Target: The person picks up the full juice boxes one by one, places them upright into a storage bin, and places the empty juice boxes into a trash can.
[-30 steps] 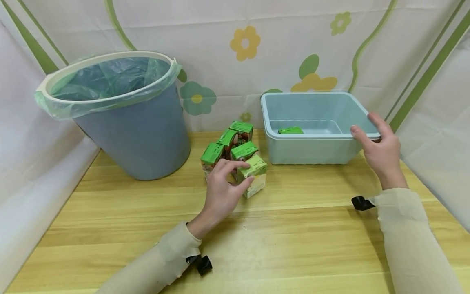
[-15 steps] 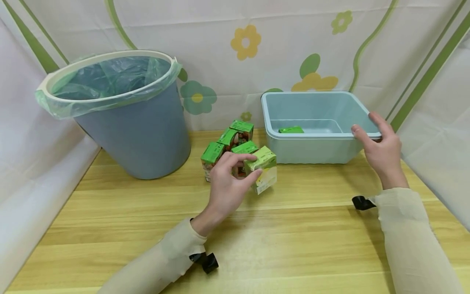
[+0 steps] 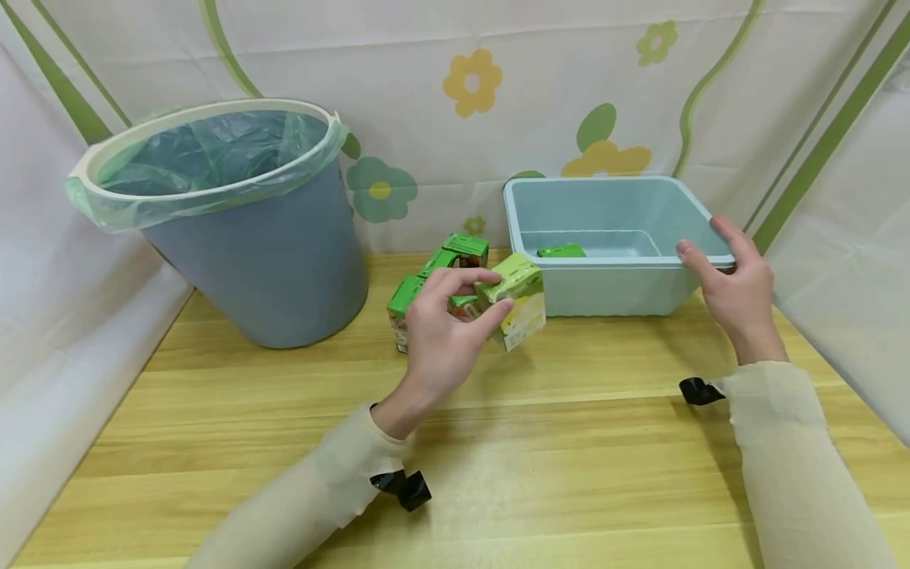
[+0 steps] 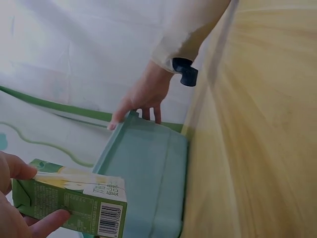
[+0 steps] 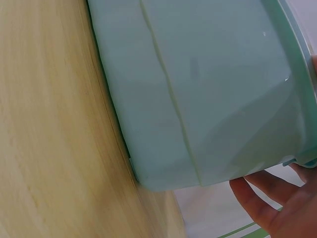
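Note:
My left hand (image 3: 444,340) pinches a light green drink carton (image 3: 526,308) between thumb and fingers. The carton is tilted and held above the table, just left of the pale blue plastic tub (image 3: 611,292). In the left wrist view, the printed side and barcode of the drink carton (image 4: 74,201) face the camera. My right hand (image 3: 742,300) grips the tub's right front corner, thumb on the rim. In the right wrist view, the fingers of the right hand (image 5: 277,203) lie along the tub's end wall. A green-topped carton (image 3: 562,250) lies inside the tub.
Several green-topped cartons (image 3: 404,296) stand together on the wooden table (image 3: 554,458), partly hidden behind the left hand. A blue-grey bin (image 3: 284,269) with a green liner stands at the left. A flower-patterned curtain (image 3: 426,47) hangs behind.
The left hand has lifted the light green carton off the table, moving it up and right towards the tub and tilting it. The right hand has stayed at the tub's corner.

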Action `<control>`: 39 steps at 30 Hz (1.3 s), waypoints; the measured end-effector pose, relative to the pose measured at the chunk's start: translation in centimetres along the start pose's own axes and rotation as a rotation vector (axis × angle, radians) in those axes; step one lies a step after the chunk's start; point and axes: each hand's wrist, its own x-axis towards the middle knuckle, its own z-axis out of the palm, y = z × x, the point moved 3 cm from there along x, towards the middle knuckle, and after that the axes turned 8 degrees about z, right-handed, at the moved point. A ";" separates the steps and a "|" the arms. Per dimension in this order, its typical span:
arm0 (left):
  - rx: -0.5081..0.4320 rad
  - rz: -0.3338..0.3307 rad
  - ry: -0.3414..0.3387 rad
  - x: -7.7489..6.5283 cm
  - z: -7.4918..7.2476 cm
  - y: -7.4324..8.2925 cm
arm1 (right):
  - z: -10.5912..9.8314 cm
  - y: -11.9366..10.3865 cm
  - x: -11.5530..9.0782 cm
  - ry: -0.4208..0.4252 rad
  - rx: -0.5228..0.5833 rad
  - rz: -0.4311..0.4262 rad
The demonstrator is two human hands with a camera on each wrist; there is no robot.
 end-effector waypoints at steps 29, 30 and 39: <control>-0.123 -0.090 0.134 6.6 1.2 1.7 | -0.2 0.1 0.1 0.023 -0.011 -0.025; -0.129 -0.100 0.138 6.8 1.4 1.5 | -0.2 0.1 0.1 0.023 -0.012 -0.025; -0.158 -0.135 0.195 8.6 3.0 0.4 | -0.1 0.1 0.0 0.033 0.013 -0.046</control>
